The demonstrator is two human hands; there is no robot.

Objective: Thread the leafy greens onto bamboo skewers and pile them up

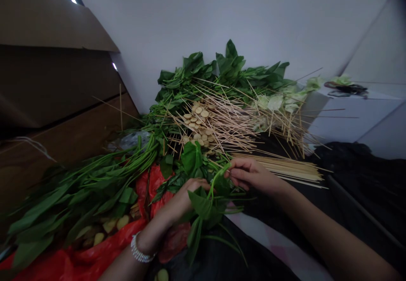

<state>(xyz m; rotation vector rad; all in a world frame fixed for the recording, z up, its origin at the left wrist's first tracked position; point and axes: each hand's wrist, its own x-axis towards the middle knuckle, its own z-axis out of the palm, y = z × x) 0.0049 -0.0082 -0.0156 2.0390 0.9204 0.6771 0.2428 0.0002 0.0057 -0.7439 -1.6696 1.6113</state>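
A leafy green stem (214, 181) hangs between my two hands, its broad leaves drooping toward me. My left hand (190, 192), with a beaded bracelet at the wrist, is closed around the lower part of the greens; its fingertips are partly hidden by leaves. Pinched at the stem's upper end are the fingers of my right hand (247, 173). Just beyond my hands lie skewered round slices (198, 118), pale and stacked with their sticks pointing right. A bundle of bare bamboo skewers (292, 169) rests behind my right hand.
More leafy greens (95, 188) lie at left over a red plastic bag (85, 257), with pale cut pieces (109, 226) beside them. Greens (222, 67) are piled against the wall. Skewered pale leaves (279, 101) stand back right. A cardboard box (53, 73) is at left; black plastic (361, 179) lies right.
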